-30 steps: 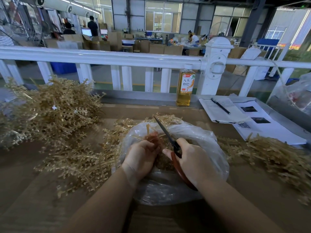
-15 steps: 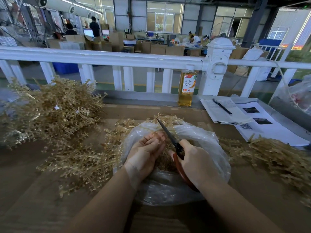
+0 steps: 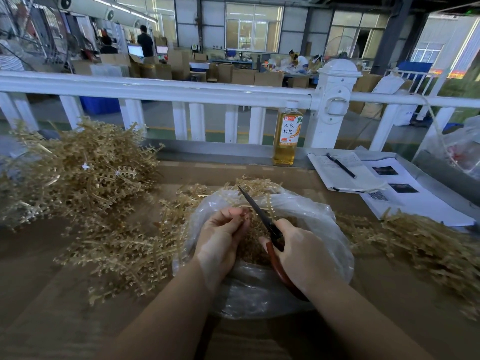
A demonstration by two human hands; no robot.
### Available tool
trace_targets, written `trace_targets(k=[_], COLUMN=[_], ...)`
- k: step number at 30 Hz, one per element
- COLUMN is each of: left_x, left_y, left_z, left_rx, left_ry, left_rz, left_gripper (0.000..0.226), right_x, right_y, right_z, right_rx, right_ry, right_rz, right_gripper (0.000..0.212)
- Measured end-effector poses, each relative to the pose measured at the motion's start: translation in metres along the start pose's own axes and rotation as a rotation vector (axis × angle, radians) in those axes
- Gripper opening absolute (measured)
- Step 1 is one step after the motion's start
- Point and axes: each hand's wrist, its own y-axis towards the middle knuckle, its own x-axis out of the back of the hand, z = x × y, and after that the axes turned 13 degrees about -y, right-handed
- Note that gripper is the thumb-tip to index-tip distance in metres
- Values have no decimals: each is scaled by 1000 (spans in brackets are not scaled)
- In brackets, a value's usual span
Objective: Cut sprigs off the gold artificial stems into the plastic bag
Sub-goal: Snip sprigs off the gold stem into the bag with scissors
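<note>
A clear plastic bag [image 3: 330, 229] lies open on the table in front of me, with cut gold sprigs [image 3: 249, 252] inside. My left hand [image 3: 220, 237] hovers over the bag and pinches a small gold stem piece at its fingertips. My right hand [image 3: 301, 255] grips red-handled scissors [image 3: 262, 216], whose dark blades point up and left beside the left fingertips. A gold stem [image 3: 270, 206] sticks up just right of the blades. Piles of gold artificial stems lie at the left [image 3: 78, 172], in front of it [image 3: 124, 250] and at the right [image 3: 420, 240].
A bottle of yellow drink [image 3: 285, 136] stands at the table's back edge by a white railing [image 3: 161, 89]. An open notebook with a pen [image 3: 340, 167] and printed sheets [image 3: 405, 196] lie at the back right. Another plastic bag [image 3: 459, 146] sits far right.
My left hand has turned and curled its fingers onto a small stem piece near the blades. The scissors stay almost in the same place over the bag.
</note>
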Motion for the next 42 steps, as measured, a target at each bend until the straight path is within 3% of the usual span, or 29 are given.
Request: trace_targets(k=[7, 13, 28, 42], left_x=[-3, -4, -7, -5], left_y=[-5, -5, -2, 4], left_z=[-3, 0, -4, -7], left_rx=[29, -21, -158, -140], left_ry=[61, 74, 150, 2], left_rz=[-14, -15, -39, -90], left_gripper=[19, 33, 33, 34], right_x=[1, 1, -6, -10], right_y=[-1, 0, 0, 2], right_z=[-1, -3, -5, -6], right_rx=[2, 9, 73, 107], right_ry=[8, 29, 46, 5], right_rz=[18, 48, 116, 112], right_gripper=[35, 38, 43, 41])
